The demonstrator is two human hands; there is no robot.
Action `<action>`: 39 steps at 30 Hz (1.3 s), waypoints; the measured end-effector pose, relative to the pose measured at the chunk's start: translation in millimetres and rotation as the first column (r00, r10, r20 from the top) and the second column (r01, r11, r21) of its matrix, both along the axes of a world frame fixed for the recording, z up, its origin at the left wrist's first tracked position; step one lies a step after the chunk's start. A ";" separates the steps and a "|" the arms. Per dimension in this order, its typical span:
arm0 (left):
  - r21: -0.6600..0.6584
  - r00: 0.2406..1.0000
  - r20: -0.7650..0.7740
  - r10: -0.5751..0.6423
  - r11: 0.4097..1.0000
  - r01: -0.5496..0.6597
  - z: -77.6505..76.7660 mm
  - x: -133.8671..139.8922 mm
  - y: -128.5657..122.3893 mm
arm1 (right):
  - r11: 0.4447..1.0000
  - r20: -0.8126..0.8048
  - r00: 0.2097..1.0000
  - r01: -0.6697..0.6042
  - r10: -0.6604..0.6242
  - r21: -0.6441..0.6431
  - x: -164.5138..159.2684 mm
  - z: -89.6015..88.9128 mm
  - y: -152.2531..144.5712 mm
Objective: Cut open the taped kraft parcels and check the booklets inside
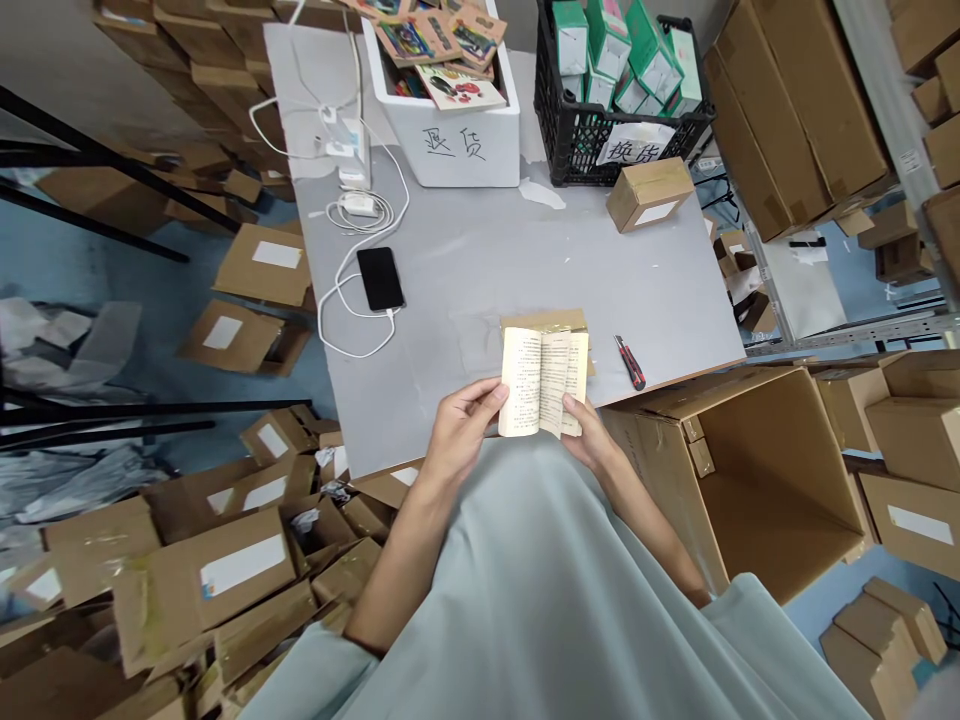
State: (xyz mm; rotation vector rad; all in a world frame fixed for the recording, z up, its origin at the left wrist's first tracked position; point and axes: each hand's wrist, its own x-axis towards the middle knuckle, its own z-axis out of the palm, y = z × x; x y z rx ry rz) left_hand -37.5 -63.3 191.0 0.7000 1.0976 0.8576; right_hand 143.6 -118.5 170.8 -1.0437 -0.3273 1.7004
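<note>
An open book [523, 385] with printed, yellowish pages is held between my two hands at the near edge of the table. My left hand [466, 422] pinches the book's left side, thumb on the page. My right hand [587, 430] grips the lower right side, its thumb on the pages, and one leaf stands partly raised in the middle. Behind the book lies a flat piece of brown cardboard [546, 320], mostly covered by it. To the right rests a red and black box cutter [630, 362], touched by neither hand.
On the grey table [465, 260] lie a black phone [381, 279] on a white cable and a small carton [650, 194]. At the back stand a white bin [465, 140] of books and a black crate [577, 155] of green boxes. A large open carton [780, 480] stands right.
</note>
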 end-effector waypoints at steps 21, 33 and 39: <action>-0.035 0.999 0.020 0.027 0.999 -0.026 2.3 -0.4 -0.1 | 0.999 -0.009 0.999 0.034 -0.034 -0.007 2.5 -0.5 -0.4; -0.054 0.999 0.038 -0.003 0.999 0.005 2.2 -2.2 1.6 | 0.996 0.010 0.999 0.050 -0.049 -0.071 2.8 -1.8 -4.3; -0.045 0.999 0.041 0.005 0.999 -0.003 2.1 -3.8 3.1 | 0.996 -0.002 0.998 0.062 -0.062 -0.062 0.8 -1.2 -3.6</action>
